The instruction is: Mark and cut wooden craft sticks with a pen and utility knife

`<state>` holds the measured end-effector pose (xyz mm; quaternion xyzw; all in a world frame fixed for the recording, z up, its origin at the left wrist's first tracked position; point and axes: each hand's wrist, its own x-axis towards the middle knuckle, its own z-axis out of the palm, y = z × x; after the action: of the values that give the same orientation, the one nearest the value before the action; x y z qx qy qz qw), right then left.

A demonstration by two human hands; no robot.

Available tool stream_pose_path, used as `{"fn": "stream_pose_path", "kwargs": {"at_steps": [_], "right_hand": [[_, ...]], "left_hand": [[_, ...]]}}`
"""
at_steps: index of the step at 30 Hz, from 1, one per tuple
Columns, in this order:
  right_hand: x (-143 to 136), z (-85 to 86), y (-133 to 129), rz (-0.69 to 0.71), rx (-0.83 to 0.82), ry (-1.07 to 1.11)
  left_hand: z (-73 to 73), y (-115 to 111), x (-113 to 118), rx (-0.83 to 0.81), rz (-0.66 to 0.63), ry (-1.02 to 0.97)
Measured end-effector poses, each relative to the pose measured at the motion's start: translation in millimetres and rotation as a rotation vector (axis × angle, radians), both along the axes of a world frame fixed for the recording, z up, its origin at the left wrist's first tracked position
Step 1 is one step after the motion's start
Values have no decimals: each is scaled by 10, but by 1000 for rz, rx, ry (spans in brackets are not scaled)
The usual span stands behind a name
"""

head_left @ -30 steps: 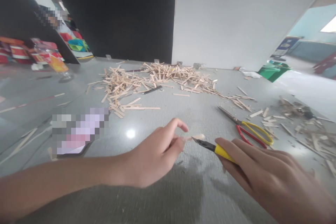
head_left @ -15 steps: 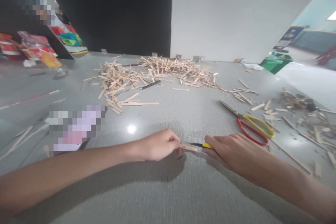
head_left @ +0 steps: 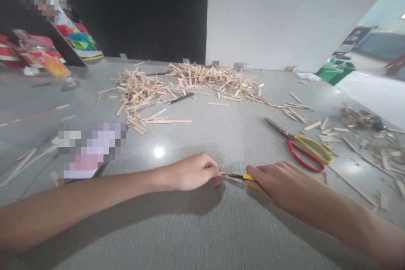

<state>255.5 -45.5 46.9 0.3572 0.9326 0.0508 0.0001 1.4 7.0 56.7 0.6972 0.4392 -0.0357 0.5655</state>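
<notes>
Left hand (head_left: 193, 172) grip pinched on a wooden stick (head_left: 226, 176), right hand (head_left: 278, 181) grip around a yellow-handled knife (head_left: 243, 176).

Red-and-yellow scissors (head_left: 300, 145) lie right; a stick heap (head_left: 186, 84) and black pen (head_left: 181, 98) beyond.

We cannot see most of the small wooden stick (head_left: 226, 175), pinched under the fingertips of our left hand (head_left: 193, 171). Our right hand (head_left: 278, 183) covers nearly all of the yellow-handled knife (head_left: 242, 176). Both forearms run off the bottom edge. A pixelated patch (head_left: 90, 148) masks something on the floor (head_left: 202, 228).
</notes>
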Motion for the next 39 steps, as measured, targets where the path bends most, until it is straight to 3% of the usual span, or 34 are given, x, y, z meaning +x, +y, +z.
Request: {"fn": "stream_pose_path", "kwargs": {"at_steps": [12,20,30,35,39], "right_hand": [[-26,-16,24,-62,-47,-30],[-30,-61,-21,12,74,-150],[-82,-16,-81,17,88,-263],[-76,-36,-67,-15,72,-226],[-134,-90,-146,-67,184,-158]], "left_hand": [[-1,9,-19,57,-101,-29],[-63,-39,-19,94,-92,-56],[-114,-46,-35,137,-114,-82],[-126,-34,-45,184,-148,-107],[-124,-47,-36,233,-129,-121]]}}
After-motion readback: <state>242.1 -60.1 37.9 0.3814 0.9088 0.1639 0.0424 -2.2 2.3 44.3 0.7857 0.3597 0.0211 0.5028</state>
